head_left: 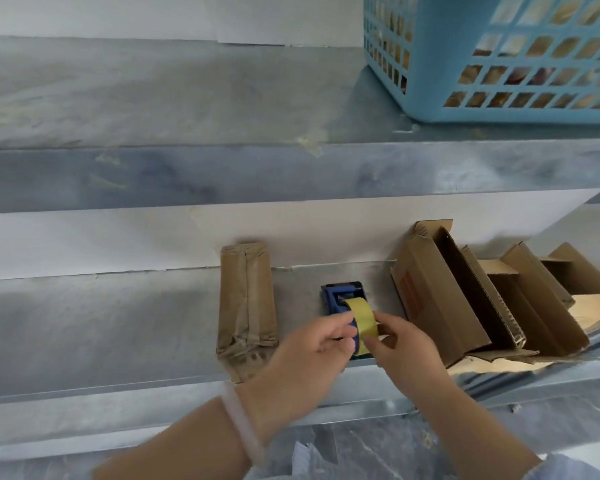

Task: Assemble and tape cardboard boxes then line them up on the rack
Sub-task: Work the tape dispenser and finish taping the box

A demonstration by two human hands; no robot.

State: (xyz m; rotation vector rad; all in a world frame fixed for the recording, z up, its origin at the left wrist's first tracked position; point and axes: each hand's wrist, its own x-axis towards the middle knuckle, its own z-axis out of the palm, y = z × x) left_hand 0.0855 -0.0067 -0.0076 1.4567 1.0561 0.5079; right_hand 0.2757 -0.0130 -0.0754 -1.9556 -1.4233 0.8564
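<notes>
Near the front edge of the shelf, the left hand grips the blue tape dispenser while the right hand pinches its yellow tape. A crooked pull could fold the strip onto itself or tip the dispenser off.

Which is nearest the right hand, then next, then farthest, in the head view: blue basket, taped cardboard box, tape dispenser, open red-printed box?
1. tape dispenser, at the right hand, which pinches its yellow tape.
2. open red-printed box, just right of that hand.
3. taped cardboard box, left, beyond the left hand.
4. blue basket, above, far right.
</notes>
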